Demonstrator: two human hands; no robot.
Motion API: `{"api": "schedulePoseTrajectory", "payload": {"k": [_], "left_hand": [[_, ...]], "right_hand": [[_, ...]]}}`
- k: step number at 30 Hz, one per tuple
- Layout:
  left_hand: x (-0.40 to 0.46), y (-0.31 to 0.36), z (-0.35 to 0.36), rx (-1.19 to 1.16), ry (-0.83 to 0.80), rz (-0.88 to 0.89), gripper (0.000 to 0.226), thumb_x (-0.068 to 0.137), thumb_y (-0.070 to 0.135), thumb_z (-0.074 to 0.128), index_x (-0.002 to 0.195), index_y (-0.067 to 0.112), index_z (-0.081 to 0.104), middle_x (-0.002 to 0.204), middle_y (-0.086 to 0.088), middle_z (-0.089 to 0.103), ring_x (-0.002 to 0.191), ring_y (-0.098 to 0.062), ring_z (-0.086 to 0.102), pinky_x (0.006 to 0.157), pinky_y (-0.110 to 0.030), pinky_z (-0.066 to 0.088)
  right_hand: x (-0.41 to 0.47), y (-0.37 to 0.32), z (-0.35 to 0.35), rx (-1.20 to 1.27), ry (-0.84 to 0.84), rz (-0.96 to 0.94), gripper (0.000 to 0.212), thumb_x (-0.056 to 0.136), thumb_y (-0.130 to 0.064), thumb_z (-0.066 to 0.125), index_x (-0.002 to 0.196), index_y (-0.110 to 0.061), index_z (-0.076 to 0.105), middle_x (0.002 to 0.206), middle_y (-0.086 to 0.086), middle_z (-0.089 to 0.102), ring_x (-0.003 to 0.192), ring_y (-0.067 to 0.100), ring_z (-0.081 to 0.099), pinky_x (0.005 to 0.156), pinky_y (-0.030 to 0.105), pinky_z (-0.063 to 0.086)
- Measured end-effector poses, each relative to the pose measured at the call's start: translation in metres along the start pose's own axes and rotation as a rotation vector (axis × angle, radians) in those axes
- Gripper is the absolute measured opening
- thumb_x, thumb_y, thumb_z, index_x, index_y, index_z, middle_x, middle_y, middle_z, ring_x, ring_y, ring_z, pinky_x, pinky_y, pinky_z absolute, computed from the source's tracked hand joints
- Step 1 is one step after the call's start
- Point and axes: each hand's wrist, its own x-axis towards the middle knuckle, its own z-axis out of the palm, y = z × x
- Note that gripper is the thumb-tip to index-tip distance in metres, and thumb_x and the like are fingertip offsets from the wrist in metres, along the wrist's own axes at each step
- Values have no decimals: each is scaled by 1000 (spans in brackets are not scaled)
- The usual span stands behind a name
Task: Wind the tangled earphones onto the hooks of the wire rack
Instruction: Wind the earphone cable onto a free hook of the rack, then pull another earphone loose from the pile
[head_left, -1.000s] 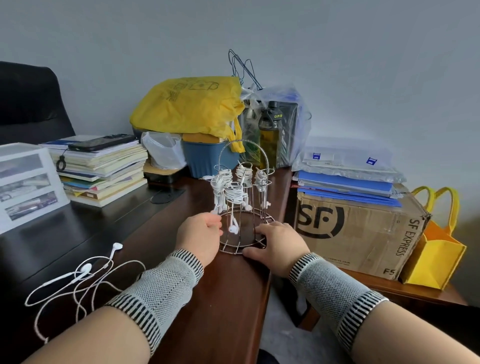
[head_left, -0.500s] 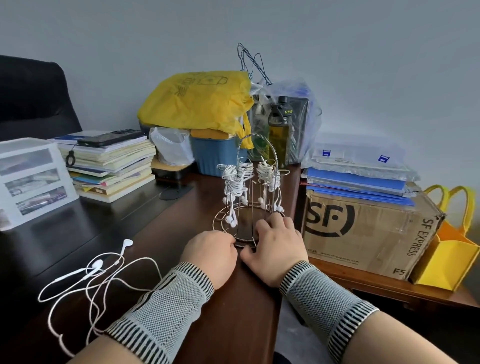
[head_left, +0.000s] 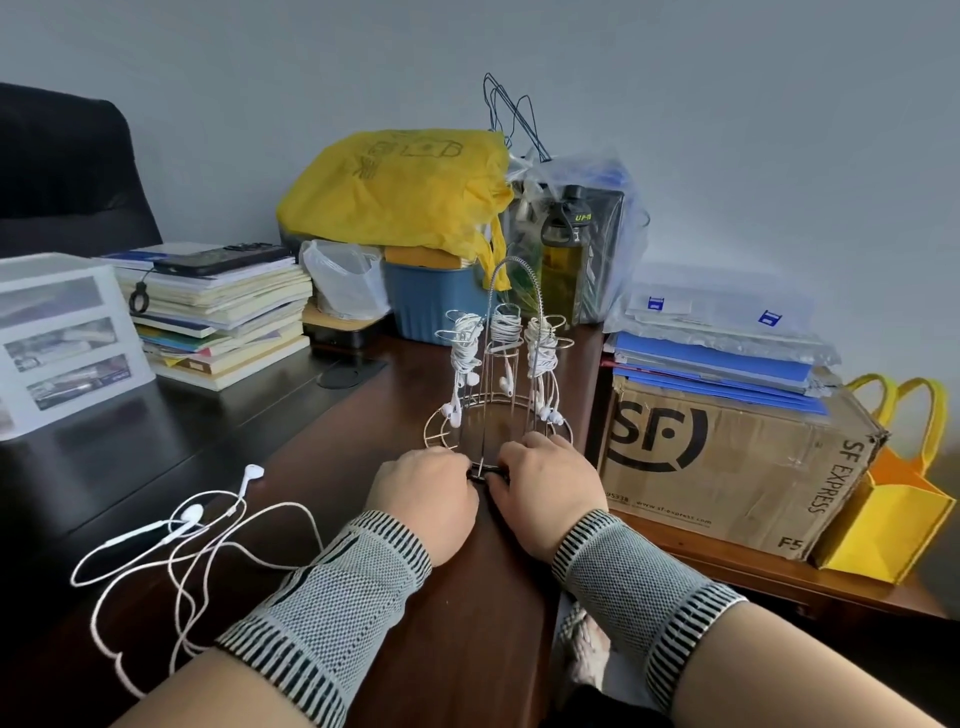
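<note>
My left hand (head_left: 423, 499) and right hand (head_left: 550, 491) sit side by side at the near rim of the wire rack (head_left: 496, 410), fingers curled onto its base ring. Wound white earphones hang from its hooks. The tangled earphones (head_left: 182, 540) lie loose on the desk (head_left: 457, 649), well left of my left wrist. A cardboard box (head_left: 727, 467) crowds the rack's right side.

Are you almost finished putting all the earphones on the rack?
Nearly. Done: several white earphones hang wound on the wire rack hooks. In hand: the left hand and right hand both rest at the rack's base ring. Left: one tangled pair of earphones lies loose on the desk, untouched.
</note>
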Motion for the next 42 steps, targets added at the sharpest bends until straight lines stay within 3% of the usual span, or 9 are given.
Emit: {"api": "schedulePoseTrajectory", "payload": {"k": [4, 9, 19, 29, 31, 34, 36, 38, 42], "left_hand": [[3, -2, 2, -29, -22, 3, 31, 97, 31, 39, 117, 23, 62, 126, 5, 60, 115, -18, 55, 99, -35, 45], [5, -4, 4, -47, -50, 0, 35, 98, 32, 38, 123, 17, 58, 132, 4, 54, 122, -17, 50, 103, -37, 41], [1, 1, -2, -10, 18, 5, 25, 98, 27, 39, 103, 19, 63, 110, 0, 64, 102, -22, 60, 86, -32, 44], [-6, 9, -7, 43, -20, 29, 25, 97, 21, 39, 102, 17, 63, 111, -1, 63, 105, -23, 58, 84, -32, 44], [-8, 9, -7, 17, -29, 32, 26, 96, 21, 39, 106, 17, 63, 113, -1, 62, 107, -23, 58, 86, -32, 44], [-11, -2, -19, -54, -14, 23, 37, 96, 25, 42, 131, 24, 55, 135, 4, 52, 122, -20, 52, 99, -34, 42], [-11, -22, -38, -31, 59, -27, 42, 96, 29, 45, 138, 29, 49, 144, 6, 46, 127, -20, 49, 103, -36, 42], [-13, -52, -59, 59, 85, -131, 43, 96, 35, 46, 138, 31, 48, 144, 3, 48, 125, -22, 51, 101, -39, 45], [-40, -105, -61, 189, -132, -372, 53, 96, 47, 41, 145, 27, 39, 143, -3, 47, 124, -25, 52, 98, -41, 48]], "right_hand": [[0, 0, -2, 16, -4, -37, 31, 99, -29, 37, 117, -16, 59, 116, 3, 58, 110, 21, 48, 96, 25, 32], [6, 2, 5, 42, -13, -38, 29, 97, -25, 41, 117, -17, 60, 113, 3, 57, 110, 22, 48, 93, 28, 37], [7, 5, 10, 77, 65, -34, 27, 96, -17, 43, 110, -16, 66, 111, 0, 62, 108, 19, 52, 89, 24, 41], [1, -1, 1, -1, 36, 37, 25, 91, -3, 41, 101, -12, 63, 108, 4, 60, 100, 23, 59, 77, 28, 44], [0, 0, 1, -18, 35, 23, 26, 92, -5, 40, 102, -12, 63, 109, 4, 60, 102, 23, 59, 76, 28, 44], [-2, -6, 4, -60, 144, -32, 23, 92, -14, 46, 101, -12, 67, 109, 3, 62, 106, 28, 55, 82, 35, 47], [-3, -18, 8, 24, 263, -79, 22, 83, -19, 52, 88, -13, 73, 95, 3, 67, 92, 32, 57, 75, 41, 53], [-3, -39, 14, 165, 361, -175, 28, 79, -24, 47, 82, -13, 73, 84, 4, 67, 79, 31, 58, 73, 36, 53], [-6, -84, 15, 414, 209, -232, 27, 87, -14, 51, 108, -10, 68, 105, 10, 63, 99, 30, 57, 90, 34, 47]]}}
